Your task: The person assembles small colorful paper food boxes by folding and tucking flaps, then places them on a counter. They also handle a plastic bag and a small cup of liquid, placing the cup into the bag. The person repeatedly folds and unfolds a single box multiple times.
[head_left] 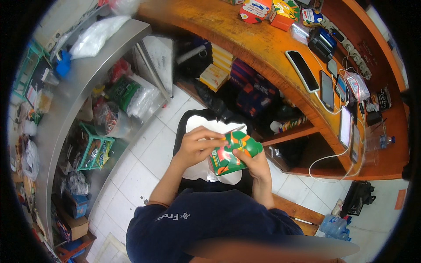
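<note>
A green cardboard box (pixel 226 168) with orange and red patterns is held in front of my body. My right hand (pixel 256 164) grips its right side, the thumb lying across the printed face. At the upper left edge of the box, the bent fingers of my left hand (pixel 199 147) pinch the card, near a pale flap that stands out at the top. White card sheets (pixel 199 124) with wavy edges lie beneath both hands, over something black. What the right hand's other fingers do behind the box is hidden.
An orange wooden counter (pixel 210 24) curves around ahead and to the right, bearing small printed boxes (pixel 255 11), several phones (pixel 302 70) and white cables. Along the left runs a metal table (pixel 92 72) with crammed shelves below. A yellow box (pixel 214 76) sits under the counter.
</note>
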### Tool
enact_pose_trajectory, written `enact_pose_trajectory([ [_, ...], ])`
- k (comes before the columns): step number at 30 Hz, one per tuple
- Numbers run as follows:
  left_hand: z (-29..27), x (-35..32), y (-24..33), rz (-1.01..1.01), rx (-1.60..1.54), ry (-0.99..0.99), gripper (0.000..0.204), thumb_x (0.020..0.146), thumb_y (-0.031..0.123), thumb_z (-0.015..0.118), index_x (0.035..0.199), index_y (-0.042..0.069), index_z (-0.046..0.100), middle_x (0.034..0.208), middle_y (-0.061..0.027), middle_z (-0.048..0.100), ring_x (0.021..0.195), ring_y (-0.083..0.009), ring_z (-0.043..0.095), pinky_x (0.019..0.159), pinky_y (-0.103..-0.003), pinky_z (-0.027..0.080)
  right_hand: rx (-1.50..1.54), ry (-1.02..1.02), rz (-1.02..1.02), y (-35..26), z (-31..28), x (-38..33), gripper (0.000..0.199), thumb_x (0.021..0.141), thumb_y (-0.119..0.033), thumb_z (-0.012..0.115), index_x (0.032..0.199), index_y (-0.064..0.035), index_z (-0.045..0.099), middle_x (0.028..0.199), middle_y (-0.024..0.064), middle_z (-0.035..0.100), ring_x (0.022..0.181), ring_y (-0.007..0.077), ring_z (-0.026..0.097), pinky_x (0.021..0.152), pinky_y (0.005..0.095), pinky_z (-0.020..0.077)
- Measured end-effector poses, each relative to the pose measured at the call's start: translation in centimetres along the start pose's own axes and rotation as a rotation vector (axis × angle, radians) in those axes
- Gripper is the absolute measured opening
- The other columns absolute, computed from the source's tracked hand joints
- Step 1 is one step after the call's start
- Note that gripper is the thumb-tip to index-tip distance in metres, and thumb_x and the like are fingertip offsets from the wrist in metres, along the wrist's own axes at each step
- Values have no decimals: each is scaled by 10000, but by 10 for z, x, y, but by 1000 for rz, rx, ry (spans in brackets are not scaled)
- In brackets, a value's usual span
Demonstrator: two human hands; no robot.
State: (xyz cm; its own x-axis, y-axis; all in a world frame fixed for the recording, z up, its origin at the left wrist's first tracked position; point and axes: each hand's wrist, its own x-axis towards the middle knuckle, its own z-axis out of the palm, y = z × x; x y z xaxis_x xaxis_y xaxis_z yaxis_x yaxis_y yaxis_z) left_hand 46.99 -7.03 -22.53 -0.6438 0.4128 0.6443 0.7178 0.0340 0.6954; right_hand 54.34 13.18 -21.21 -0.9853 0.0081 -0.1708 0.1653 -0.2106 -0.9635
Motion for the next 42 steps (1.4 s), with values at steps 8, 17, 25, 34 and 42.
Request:
enact_pose_trajectory([
  [8, 3, -3, -6, -1, 168, -84, 319, 717, -67, 640, 994, 68, 721, 983, -111, 664, 835, -245, 662, 714, -285, 541, 205, 122, 50, 6, 9, 3, 273, 829, -17, 696, 1083, 39, 613, 985, 73, 670, 855, 120, 625, 758, 254, 503],
  [17, 28, -32, -8, -950, -1349, 324, 539, 897, 72, 621, 1390, 99, 405, 1266, -190, 555, 1121, -208, 579, 948, -313, 487, -3, -28, -74, 4, 30, 0, 332, 841, -34, 701, 1145, 34, 588, 1034, 80, 663, 914, 124, 630, 796, 260, 512],
  [25, 30, -44, -14, -625, -431, 7, 943, 718, 214, 804, 1467, 144, 235, 1472, -171, 284, 1350, -323, 321, 1074, -487, 338, -179, 373, -488, -116, -26, 78, 275, 933, -195, 590, 1112, 14, 598, 1000, 64, 637, 896, 134, 576, 785, 288, 486],
  [34, 51, -125, -46, -293, 432, -794, 993, 637, 503, 809, 1436, 107, 371, 1505, -191, 306, 1395, -455, 216, 1118, -531, 237, -364, 276, -527, -46, -67, 105, 421, 891, -122, 653, 1275, -39, 502, 1169, 79, 557, 972, 154, 601, 816, 277, 502],
  [42, 14, -93, -34, -793, -71, -728, 232, 790, 225, 728, 991, 111, 710, 1174, -49, 645, 1304, -348, 419, 1055, -513, 318, -842, -871, -42, 72, -42, 36, 624, 770, -293, 776, 1296, -45, 551, 1332, 212, 523, 1239, 304, 497, 1049, 373, 366],
])
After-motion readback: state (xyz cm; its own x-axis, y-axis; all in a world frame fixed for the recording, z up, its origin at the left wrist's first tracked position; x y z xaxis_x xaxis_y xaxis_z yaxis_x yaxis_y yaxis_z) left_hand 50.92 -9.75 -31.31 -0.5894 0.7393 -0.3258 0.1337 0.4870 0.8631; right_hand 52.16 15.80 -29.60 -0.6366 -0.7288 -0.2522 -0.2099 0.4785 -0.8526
